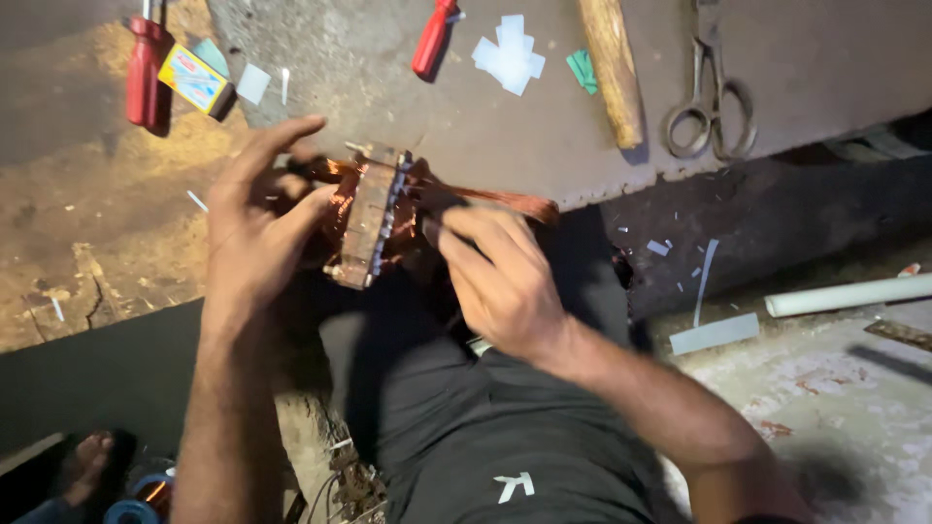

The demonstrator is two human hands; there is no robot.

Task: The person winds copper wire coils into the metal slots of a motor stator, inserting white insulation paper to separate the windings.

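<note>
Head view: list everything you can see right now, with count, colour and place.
motor stator: one, grey core with copper windings, centre, between both hands
copper wire bundle: one, reddish, runs right from the stator
screwdrivers: two, red handles, top left and top centre
small box: one, yellow, top left
wooden handle: one, tan, top
scissors: one, metal, top right
paper slips: several, white, top centre
white tube: one, right
left hand: on the stator's left side
right hand: gripping the wire by the stator
</note>
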